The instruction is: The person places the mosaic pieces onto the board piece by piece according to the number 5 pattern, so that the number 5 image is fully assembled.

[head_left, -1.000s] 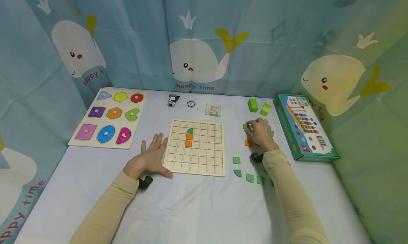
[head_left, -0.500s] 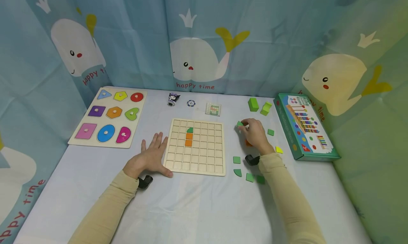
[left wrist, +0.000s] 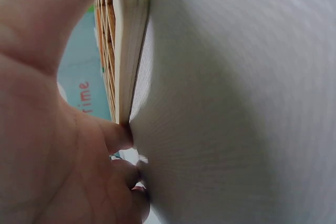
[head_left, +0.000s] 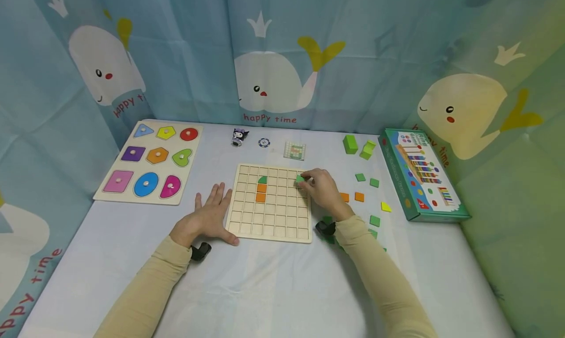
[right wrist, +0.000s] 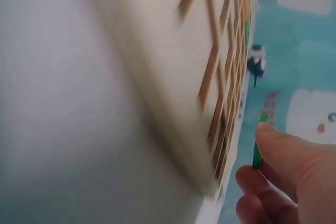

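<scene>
The left hand (head_left: 207, 219) lies, fingers spread, at the left edge of the board (head_left: 268, 238). Above its far right corner, the right hand (head_left: 324, 190) pinches a green tile (head_left: 299, 179), just brought from the board's right; seemingly it isn't seated yet.

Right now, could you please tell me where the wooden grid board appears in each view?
Head: the wooden grid board lies just below centre.
Left wrist: its edge, upper left of centre.
Right wrist: its blurred rim slants down from the top.
Shared landmark: the blue printed curtain.
</scene>
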Motion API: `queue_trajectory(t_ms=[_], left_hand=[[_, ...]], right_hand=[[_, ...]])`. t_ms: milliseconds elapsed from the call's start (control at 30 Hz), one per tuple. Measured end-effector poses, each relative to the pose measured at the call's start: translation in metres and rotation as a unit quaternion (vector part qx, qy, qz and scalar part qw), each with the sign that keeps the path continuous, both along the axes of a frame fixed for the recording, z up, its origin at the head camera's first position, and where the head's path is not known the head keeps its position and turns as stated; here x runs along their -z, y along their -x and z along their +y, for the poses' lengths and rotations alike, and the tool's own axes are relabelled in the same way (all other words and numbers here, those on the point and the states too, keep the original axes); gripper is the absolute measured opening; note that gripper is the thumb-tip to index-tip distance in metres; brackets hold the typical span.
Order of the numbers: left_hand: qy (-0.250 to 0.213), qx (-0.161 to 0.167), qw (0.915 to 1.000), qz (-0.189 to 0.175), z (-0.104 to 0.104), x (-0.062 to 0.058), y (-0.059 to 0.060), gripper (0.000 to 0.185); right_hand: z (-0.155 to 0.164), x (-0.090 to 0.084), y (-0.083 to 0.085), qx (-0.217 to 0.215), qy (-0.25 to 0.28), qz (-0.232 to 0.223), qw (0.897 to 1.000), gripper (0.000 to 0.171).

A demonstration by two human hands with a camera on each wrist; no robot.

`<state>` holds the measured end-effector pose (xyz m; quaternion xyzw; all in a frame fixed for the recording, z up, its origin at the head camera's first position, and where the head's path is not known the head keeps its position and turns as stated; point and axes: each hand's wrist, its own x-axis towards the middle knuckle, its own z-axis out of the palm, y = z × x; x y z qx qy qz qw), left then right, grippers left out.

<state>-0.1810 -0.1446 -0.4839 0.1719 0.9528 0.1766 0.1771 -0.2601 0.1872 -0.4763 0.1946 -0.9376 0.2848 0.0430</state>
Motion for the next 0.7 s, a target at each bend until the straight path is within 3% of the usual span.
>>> queue_trajectory(t_ms=[300, 700], left_hand=[[0.003, 0.002, 1.0000, 0.003, -0.001, 0.000, 0.001, 0.145], [0.000, 0.004, 0.9999, 0.010, -0.001, 0.002, -0.001, 0.144]], right_hand=[[-0.027, 0.000, 0.005, -0.031, 0.006, -0.013, 0.999, 0.032], [-0.053, -0.001, 0.014, -0.051, -0.026, -0.029, 0.998, 0.026]])
